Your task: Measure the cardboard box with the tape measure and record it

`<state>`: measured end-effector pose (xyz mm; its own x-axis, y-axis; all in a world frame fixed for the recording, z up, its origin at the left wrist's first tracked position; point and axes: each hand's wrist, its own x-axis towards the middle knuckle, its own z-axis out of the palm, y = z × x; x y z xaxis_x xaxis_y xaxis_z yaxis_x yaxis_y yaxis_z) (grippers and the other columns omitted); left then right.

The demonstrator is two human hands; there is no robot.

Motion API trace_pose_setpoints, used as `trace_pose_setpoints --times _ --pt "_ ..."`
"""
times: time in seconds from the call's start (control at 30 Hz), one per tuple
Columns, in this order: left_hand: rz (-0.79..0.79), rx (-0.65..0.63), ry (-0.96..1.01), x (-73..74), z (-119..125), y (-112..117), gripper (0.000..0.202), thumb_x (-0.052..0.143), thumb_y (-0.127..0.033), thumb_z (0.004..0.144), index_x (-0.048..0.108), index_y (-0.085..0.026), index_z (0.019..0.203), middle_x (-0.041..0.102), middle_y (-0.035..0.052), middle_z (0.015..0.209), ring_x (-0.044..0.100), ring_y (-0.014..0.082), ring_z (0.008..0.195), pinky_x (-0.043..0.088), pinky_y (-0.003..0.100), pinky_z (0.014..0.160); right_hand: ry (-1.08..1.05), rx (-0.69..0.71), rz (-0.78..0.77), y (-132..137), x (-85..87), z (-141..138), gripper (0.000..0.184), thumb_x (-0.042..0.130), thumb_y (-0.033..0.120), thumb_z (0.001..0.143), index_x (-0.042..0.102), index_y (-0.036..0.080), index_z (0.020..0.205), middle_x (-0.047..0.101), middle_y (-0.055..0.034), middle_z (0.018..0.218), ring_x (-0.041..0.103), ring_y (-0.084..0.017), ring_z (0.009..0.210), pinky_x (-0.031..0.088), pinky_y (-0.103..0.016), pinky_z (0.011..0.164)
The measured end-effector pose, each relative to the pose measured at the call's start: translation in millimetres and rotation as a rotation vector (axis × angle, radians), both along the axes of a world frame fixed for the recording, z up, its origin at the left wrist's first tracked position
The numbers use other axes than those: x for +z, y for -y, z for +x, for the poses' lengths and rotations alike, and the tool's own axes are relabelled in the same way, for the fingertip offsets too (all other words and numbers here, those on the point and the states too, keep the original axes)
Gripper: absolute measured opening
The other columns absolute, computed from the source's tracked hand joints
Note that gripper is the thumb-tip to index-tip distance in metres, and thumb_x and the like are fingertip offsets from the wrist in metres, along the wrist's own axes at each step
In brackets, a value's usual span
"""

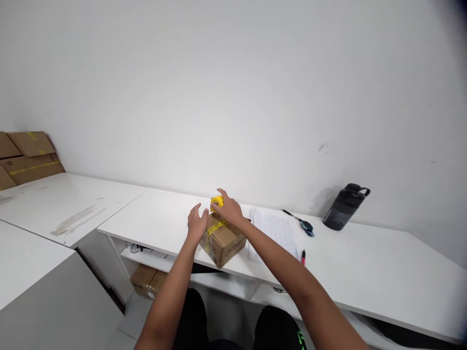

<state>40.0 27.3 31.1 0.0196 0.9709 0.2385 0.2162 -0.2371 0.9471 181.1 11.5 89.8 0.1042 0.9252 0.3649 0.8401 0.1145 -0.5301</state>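
Note:
A small cardboard carton [229, 241] stands on the white desk, a yellow strip with dark print crossing its top and running down its left side. My right hand [230, 210] is closed around a yellow tape measure [216, 201] at the carton's far top edge. Whether any blade is pulled out of it I cannot tell. At the carton's left far corner is my left hand [197, 223], thumb and forefinger apart; its other fingers are partly hidden, and it seems to touch the carton's side.
Right of the carton lie white paper sheets [275, 231], a black pen [292, 214], a dark blue object [307, 227] and a red marker [303, 257]. A dark water bottle [343, 206] leans by the wall. Cartons [32, 163] are stacked far left; others [146, 280] sit below the desk.

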Motion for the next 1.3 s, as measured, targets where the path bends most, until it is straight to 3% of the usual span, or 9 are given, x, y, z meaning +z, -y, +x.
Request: trace_pose_setpoints --times 0.1,0.2,0.33,0.43,0.5,0.77,0.93,1.1,1.3 --pt "-0.054 -0.211 0.035 -2.0 -14 -26 0.033 0.052 -0.042 0.084 0.067 -0.016 0.1 0.067 0.0124 0.113 0.056 0.0295 0.115 0.039 0.046 0.103 0.064 0.028 -0.024 1 -2.4 -12 0.054 0.052 0.045 0.087 0.043 0.029 0.138 0.069 -0.0059 0.11 0.063 -0.025 0.098 0.042 -0.031 0.074" --pt "-0.086 -0.341 0.068 -13.0 -19 -28 0.038 0.047 -0.045 0.087 0.068 -0.014 0.091 0.072 0.0082 0.091 0.065 0.0248 0.09 0.05 0.041 0.086 0.133 0.049 -0.022 5 -3.0 -19 0.046 0.05 0.041 0.089 0.048 0.027 0.133 0.069 -0.0064 0.111 0.063 -0.024 0.098 0.041 -0.03 0.075" --pt "-0.083 -0.412 0.151 -20.0 -18 -25 0.042 0.049 -0.046 0.088 0.063 -0.015 0.114 0.07 0.0101 0.111 0.065 0.0215 0.096 0.05 0.037 0.089 0.2 0.062 0.0 21 -4.1 -15 0.043 0.047 0.041 0.091 0.05 0.026 0.131 0.067 -0.0081 0.111 0.062 -0.024 0.096 0.04 -0.029 0.073" --pt "-0.103 -0.469 0.275 -20.1 -12 -28 0.053 0.057 -0.041 0.085 0.051 -0.02 0.132 0.056 0.014 0.137 0.063 0.0219 0.108 0.047 0.037 0.096 0.2 0.012 -0.022 32 -7.7 -8 0.039 0.045 0.038 0.092 0.05 0.027 0.129 0.066 -0.0076 0.108 0.063 -0.023 0.092 0.039 -0.029 0.069" --pt "-0.116 -0.509 0.319 -19.6 -8 -30 0.056 0.06 -0.038 0.082 0.049 -0.02 0.134 0.052 0.0152 0.141 0.063 0.0227 0.11 0.048 0.039 0.096 0.183 -0.032 -0.036 37 -10.7 -4 0.037 0.046 0.037 0.091 0.05 0.028 0.127 0.066 -0.0068 0.105 0.063 -0.023 0.089 0.038 -0.028 0.067" --pt "-0.202 -0.433 0.261 -14.6 4 -26 0.042 0.058 -0.029 0.079 0.056 -0.016 0.119 0.072 0.0114 0.109 0.068 0.0202 0.091 0.052 0.036 0.086 0.161 -0.126 -0.028 72 -15.7 -4 0.036 0.047 0.04 0.091 0.05 0.026 0.124 0.065 -0.0081 0.101 0.061 -0.025 0.092 0.039 -0.03 0.067" --pt "-0.315 -0.58 0.234 -12.9 17 -22 0.032 0.063 -0.029 0.077 0.062 -0.015 0.106 0.074 0.0101 0.101 0.069 0.0194 0.085 0.052 0.036 0.084 0.07 -0.232 -0.023 117 -28.5 -9 0.044 0.044 0.039 0.092 0.045 0.026 0.133 0.061 -0.0111 0.114 0.06 -0.027 0.094 0.045 -0.033 0.066" --pt "-0.314 -0.591 0.2 -11.2 22 -23 0.025 0.066 -0.027 0.075 0.066 -0.015 0.097 0.074 0.0085 0.099 0.068 0.0183 0.085 0.053 0.032 0.08 -0.018 -0.3 0.114 141 -47.1 -13 0.047 0.046 0.039 0.09 0.047 0.023 0.134 0.061 -0.0113 0.116 0.058 -0.029 0.105 0.05 -0.039 0.077" --pt "-0.277 -0.607 0.149 -7.7 22 -17 0.016 0.061 -0.027 0.075 0.062 -0.018 0.088 0.073 0.0051 0.095 0.067 0.0169 0.08 0.052 0.028 0.071 -0.006 -0.305 0.217 168 -58.3 -23 0.051 0.047 0.037 0.09 0.043 0.025 0.14 0.061 -0.0121 0.109 0.061 -0.028 0.097 0.051 -0.033 0.058"
